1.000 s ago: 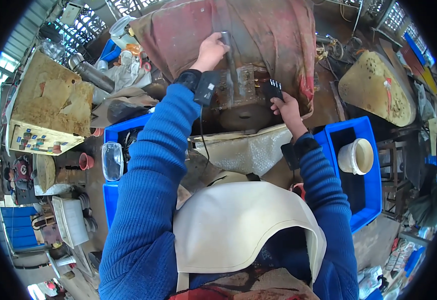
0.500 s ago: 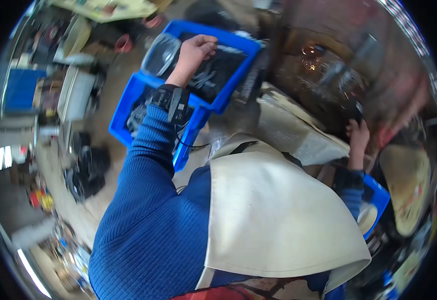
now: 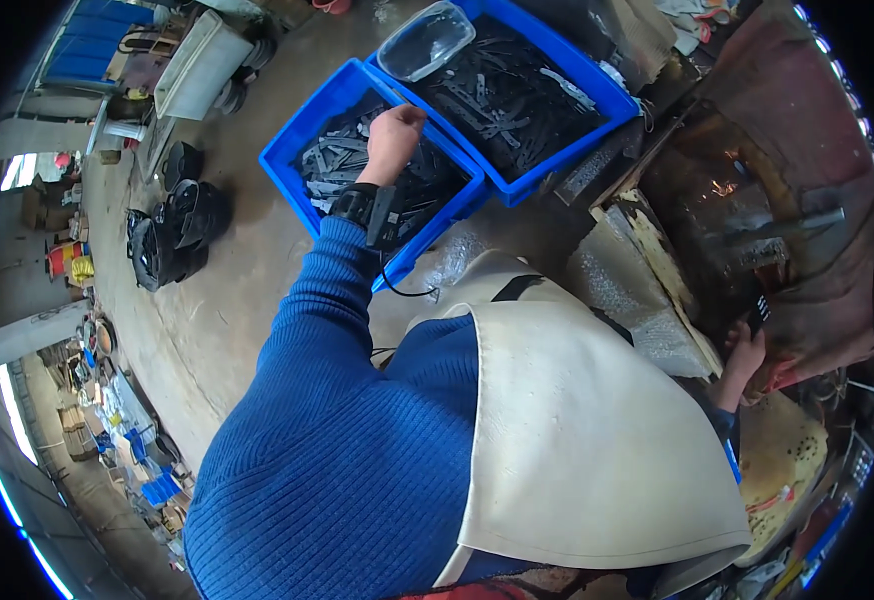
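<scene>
Reaching left hand [image 3: 394, 140] into blue bin [image 3: 297, 140] | second bin [image 3: 597, 95] adjacent

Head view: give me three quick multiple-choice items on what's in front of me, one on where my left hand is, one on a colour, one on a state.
1. Where is the left hand?
A. Inside the nearer crate, on the grey metal pieces
B. On the clear plastic container
C. Flat on the concrete floor

2. What colour are the two crates?
A. Red
B. Blue
C. Green

3. What is the state of the right hand?
A. Hanging free at the side
B. Resting in the farther crate
C. Up at a dark handle on the rusty machine

Answers: 1 A, the fingers curl down among the pieces; 2 B, both rims are bright blue; 3 C, its fingers meet the handle, though the grip is unclear.
</scene>
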`<state>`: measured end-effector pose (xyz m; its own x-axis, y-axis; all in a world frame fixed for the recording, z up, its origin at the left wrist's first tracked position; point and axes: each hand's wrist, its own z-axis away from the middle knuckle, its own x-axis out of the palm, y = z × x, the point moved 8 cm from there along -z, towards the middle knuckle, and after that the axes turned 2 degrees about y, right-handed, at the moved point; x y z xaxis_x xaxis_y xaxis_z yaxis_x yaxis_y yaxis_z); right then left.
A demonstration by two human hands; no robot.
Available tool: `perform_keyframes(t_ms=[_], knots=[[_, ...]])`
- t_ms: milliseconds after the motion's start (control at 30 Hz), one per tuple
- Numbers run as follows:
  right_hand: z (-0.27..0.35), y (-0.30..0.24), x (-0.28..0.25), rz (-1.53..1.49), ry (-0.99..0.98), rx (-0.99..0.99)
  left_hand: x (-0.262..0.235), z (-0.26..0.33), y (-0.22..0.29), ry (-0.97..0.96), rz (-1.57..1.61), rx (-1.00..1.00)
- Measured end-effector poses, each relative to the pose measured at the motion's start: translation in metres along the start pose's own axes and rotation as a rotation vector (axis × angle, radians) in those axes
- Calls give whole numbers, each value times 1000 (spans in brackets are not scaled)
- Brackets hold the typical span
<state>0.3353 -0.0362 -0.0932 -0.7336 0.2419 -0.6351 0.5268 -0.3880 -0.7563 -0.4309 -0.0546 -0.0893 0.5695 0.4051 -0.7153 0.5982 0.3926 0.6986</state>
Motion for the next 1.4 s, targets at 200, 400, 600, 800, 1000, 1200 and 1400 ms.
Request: perform_keyframes(t_ms=[200, 400, 600, 800, 1000, 1200, 1400], knots=[[-7, 4, -2, -8, 23, 24, 9, -2, -10, -69, -9, -2], [-6, 7, -2, 4, 32, 38, 8, -3, -22, -49, -53, -22], [-6, 9, 0, -13, 33, 35, 0, 14, -45, -55, -220, -36], [-7, 8, 1, -14, 30, 17, 21, 45, -42, -192, -326, 43], [-5, 3, 4, 25, 12, 11, 61, 68, -10, -247, -744, 381], [-3, 2, 3, 45, 14, 20, 71, 56, -31, -251, -713, 368], [-3, -2, 5, 5, 11, -24, 16, 32, -77, -143, -69, 114]])
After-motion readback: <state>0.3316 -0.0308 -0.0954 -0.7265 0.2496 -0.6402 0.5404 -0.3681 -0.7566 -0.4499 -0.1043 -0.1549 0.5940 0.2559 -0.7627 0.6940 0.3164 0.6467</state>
